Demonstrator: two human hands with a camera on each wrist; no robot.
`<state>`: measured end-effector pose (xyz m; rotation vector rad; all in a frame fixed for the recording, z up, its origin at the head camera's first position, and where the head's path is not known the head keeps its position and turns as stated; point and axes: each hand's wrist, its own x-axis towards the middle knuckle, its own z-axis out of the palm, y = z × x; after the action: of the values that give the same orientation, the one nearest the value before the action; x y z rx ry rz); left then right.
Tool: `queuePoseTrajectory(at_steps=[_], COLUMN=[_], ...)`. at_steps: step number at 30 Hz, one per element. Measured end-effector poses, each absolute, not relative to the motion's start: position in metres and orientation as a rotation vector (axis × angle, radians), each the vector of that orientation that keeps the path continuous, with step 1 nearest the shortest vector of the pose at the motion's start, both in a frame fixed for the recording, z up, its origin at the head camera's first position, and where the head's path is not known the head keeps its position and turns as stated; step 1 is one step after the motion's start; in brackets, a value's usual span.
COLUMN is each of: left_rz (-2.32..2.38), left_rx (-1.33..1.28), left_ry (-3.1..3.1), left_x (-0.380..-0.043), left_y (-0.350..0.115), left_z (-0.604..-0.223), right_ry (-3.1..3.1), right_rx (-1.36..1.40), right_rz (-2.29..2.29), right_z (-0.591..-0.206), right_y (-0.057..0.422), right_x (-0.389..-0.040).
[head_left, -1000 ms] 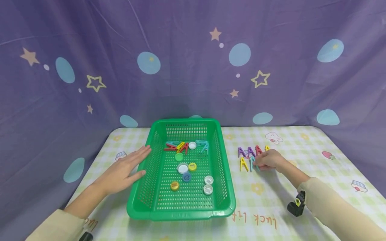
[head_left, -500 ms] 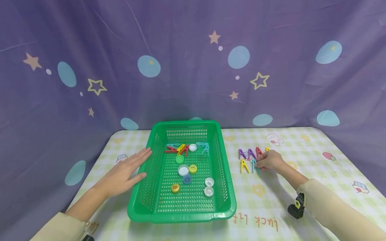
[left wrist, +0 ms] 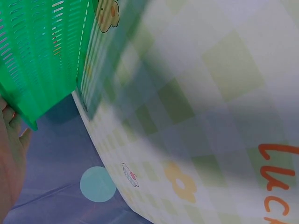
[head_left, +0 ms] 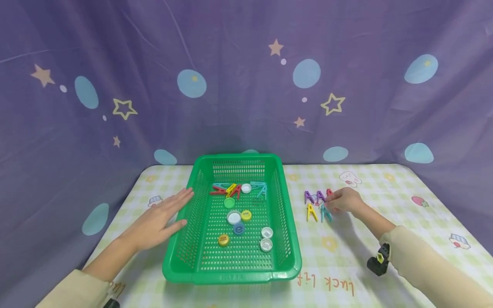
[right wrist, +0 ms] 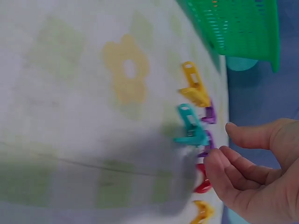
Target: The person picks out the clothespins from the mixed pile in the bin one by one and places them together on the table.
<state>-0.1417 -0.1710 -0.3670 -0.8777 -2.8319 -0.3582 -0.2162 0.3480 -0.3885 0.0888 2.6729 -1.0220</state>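
Observation:
My left hand (head_left: pixel 152 224), fingers straight, rests against the left rim of a green plastic basket (head_left: pixel 231 277). On the cloth to the basket's right are two rows of plastic clothespins. In the near row are a yellow clothespin (head_left: pixel 311 212) and a teal clothespin (head_left: pixel 325 213). Purple clothespins (head_left: pixel 309 196) and a red clothespin (head_left: pixel 329 192) make up the far row, with another yellow clothespin (right wrist: pixel 202 212) seen in the right wrist view. Right above the teal and red ones hovers my right hand (head_left: pixel 344 200), thumb and fingers apart, nothing between them.
Inside the basket, several clothespins lie at the far end, among them a red clothespin (head_left: pixel 218 191). Several bottle caps are spread over its floor, including a blue cap (head_left: pixel 239 228) and a gold cap (head_left: pixel 223 240). A purple curtain (head_left: pixel 246 85) hangs behind the table.
My right hand has let go of the teal clothespin and risen slightly away from it, now covering the far yellow clothespin. The left hand stays on the basket rim.

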Motion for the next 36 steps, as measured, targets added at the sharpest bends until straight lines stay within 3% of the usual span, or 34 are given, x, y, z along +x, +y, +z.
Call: queuePoseTrajectory(at_steps=[16,36], left_rz=[-0.386,-0.373], left_rx=[-0.885,-0.891], left_ry=[-2.822,-2.803], left_x=[-0.142,-0.140], left_y=[-0.170,-0.170], left_z=[-0.368,-0.367], right_ry=[2.577,2.599], right_rx=[-0.061,-0.165], right_rz=[-1.127,-1.102], right_z=[-0.318,-0.285], right_y=[0.300,0.188], right_x=[-0.247,-0.273])
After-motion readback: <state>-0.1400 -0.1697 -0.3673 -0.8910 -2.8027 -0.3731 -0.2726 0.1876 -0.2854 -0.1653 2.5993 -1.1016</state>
